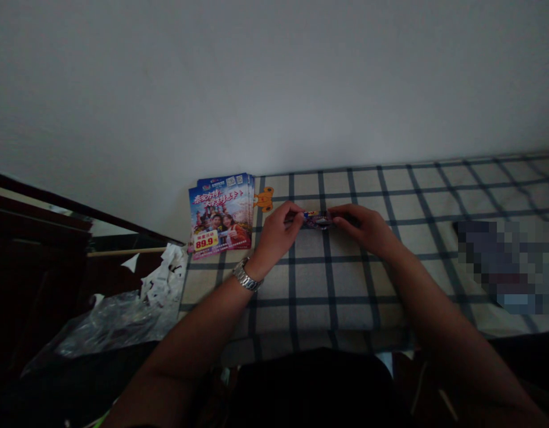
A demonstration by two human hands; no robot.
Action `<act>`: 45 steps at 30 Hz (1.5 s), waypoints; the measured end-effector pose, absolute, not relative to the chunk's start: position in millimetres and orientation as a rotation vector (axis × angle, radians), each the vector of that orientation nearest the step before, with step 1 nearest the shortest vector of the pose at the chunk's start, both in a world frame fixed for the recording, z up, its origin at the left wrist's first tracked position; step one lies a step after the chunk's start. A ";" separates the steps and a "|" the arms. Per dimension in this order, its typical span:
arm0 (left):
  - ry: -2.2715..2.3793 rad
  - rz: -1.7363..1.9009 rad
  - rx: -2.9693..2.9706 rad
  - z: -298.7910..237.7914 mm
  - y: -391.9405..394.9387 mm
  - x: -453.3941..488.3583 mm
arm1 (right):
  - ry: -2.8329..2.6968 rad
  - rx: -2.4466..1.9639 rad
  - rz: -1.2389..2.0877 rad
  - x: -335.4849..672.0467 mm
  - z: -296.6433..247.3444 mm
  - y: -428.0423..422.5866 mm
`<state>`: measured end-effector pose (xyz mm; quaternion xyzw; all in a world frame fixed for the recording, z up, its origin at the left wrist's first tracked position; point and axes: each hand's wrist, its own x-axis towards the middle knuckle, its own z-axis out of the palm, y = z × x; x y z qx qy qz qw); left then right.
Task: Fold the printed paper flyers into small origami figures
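The left hand [277,235] and the right hand [361,229] are closed, pinching one thin, shiny packet [319,220] between them, over a soft checked cloth [310,285]. One stack of slick paper leaflets [221,215] lies near the left hand, and one metal watch [246,274] sits on that wrist.

Cream cloth [337,279] with navy-and-grey windowpane check. Small wrapped packet [319,220]: mostly purple, blue and yellow at one end, silver glint. Leaflet stack [221,217]: blue top band, red slanted lettering, yellow price box with red digits, multicoloured photo. Orange cutout [264,199], dark spots. Watch band [246,274], silver links. Plastic bag [164,276], white with black marks. Clear plastic sheet [114,321], grey sheen. Wall [212,89], plain pale grey-white. Dark brown wood [34,238] far left. Pixelated patch [501,267], navy and pale blue, too blurred for more.
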<state>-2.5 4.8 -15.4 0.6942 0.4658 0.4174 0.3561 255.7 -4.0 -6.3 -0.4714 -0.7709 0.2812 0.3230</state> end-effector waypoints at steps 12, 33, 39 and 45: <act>1.146 1.173 1.679 -20.5 10.1 -3.4 | -2.174 -1.028 0.554 252.1 -3.2 -6.0; 1.128 1.174 1.823 -13.2 4.9 -1.9 | -2.135 -1.044 0.533 254.8 -2.2 -7.2; 0.985 1.174 2.102 -10.3 1.4 -3.4 | -2.077 -1.094 0.603 255.0 1.4 -8.5; 0.978 1.140 2.227 -9.3 1.7 -2.6 | -2.049 -1.104 0.649 254.8 1.9 -9.1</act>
